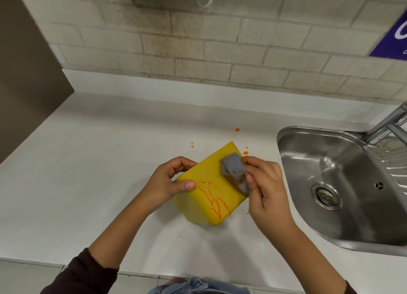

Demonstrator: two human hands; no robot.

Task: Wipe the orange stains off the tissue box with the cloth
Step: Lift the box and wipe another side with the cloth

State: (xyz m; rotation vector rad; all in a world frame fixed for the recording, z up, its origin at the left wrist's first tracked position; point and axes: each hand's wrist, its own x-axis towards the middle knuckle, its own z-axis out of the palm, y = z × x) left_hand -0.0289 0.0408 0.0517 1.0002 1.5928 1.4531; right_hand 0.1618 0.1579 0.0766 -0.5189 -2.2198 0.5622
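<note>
A yellow tissue box [211, 172] lies tilted on the white counter [99, 172], its broad face up. Wavy orange stains [212, 195] run across the near part of that face and drip over its front edge. My left hand [169, 181] grips the box's left side, thumb lying on the top face and fingers curled over the far edge. My right hand [263, 183] pinches a folded grey cloth [234, 168] and holds it against the box's right upper part. The cloth's lower fold carries some orange.
Small orange drops [237, 130] dot the counter behind and beside the box. A steel sink [330, 172] with a drain and a tap [389, 121] lies to the right. A tiled wall stands behind, a dark panel [26, 73] at the left.
</note>
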